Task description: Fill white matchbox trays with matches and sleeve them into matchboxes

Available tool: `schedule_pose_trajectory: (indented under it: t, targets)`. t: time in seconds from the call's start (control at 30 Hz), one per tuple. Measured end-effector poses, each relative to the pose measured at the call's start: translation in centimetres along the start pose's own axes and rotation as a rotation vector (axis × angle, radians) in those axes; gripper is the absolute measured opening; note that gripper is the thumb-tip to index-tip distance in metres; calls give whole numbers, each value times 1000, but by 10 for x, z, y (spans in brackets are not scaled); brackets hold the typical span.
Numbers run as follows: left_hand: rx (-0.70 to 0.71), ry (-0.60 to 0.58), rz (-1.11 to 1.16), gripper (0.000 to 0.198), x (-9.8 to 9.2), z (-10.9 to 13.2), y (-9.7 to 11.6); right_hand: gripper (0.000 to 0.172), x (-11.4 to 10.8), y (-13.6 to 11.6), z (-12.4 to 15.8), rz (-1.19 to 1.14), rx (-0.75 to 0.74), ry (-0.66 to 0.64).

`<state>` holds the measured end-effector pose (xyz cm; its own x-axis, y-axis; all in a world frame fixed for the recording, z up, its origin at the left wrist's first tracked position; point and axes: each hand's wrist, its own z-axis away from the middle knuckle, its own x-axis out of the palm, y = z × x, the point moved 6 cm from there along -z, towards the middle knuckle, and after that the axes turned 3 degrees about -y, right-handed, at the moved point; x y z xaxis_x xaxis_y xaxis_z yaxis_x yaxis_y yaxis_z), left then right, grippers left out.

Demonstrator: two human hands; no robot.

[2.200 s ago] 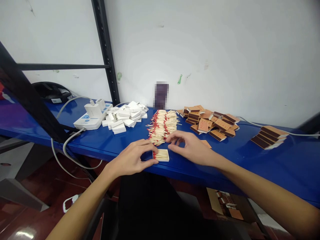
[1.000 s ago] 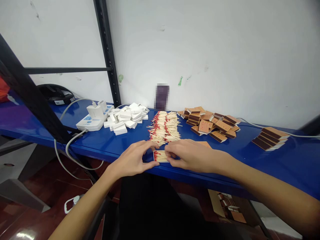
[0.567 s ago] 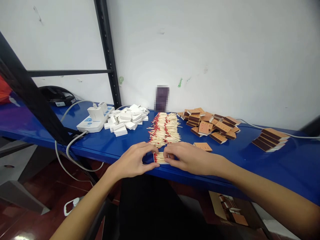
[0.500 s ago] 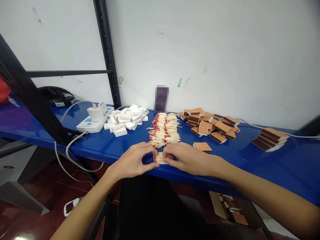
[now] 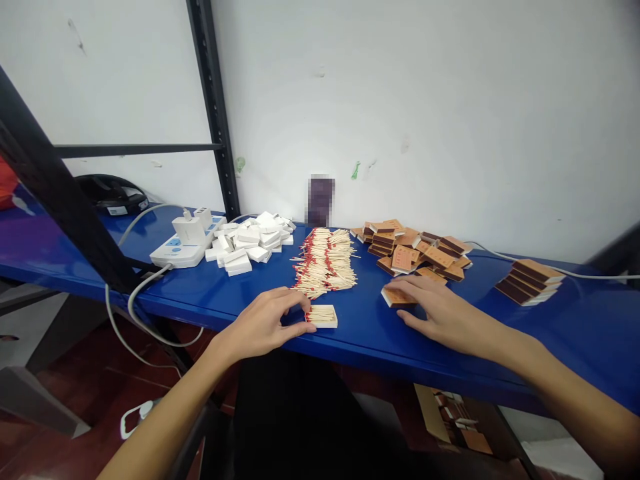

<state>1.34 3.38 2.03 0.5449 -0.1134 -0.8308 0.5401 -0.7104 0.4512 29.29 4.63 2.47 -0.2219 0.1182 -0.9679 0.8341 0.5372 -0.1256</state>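
Observation:
A small white tray full of red-tipped matches lies near the front edge of the blue shelf. My left hand pinches its left end between thumb and fingers. My right hand rests further right, fingers over a single brown matchbox sleeve lying flat; I cannot see whether they grip it. A loose pile of matches lies just behind the tray.
A heap of white inner trays sits beside a white power strip with cables at left. Brown sleeves are piled behind my right hand, and a neat stack of boxes stands far right. A black rack post rises behind.
My right hand left the filled tray and moved right onto the lone brown sleeve. My left hand kept hold of the tray's left end.

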Motion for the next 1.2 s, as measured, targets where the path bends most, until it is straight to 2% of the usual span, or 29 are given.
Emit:
schedule_pose_trajectory:
  t: [0.1, 0.3, 0.4, 0.57, 0.93, 1.2]
  targets:
    - [23, -12, 2, 22, 1, -1, 1, 30, 6, -11, 3, -90, -2, -15]
    - [100, -33, -26, 19, 3, -2, 5, 30, 13, -67, -7, -300, -69, -15]
    - [69, -28, -45, 20, 3, -1, 4, 28, 16, -82, -14, -347, -97, -4]
    - [-2, -14, -52, 26, 2, -1, -2, 21, 15, -84, -18, -355, -112, 5]
    - [93, -66, -29, 17, 3, -2, 7, 26, 20, -82, -20, -412, -64, -40]
    - [-7, -48, -57, 27, 4, 1, -2, 25, 23, -96, -31, -452, -136, -7]
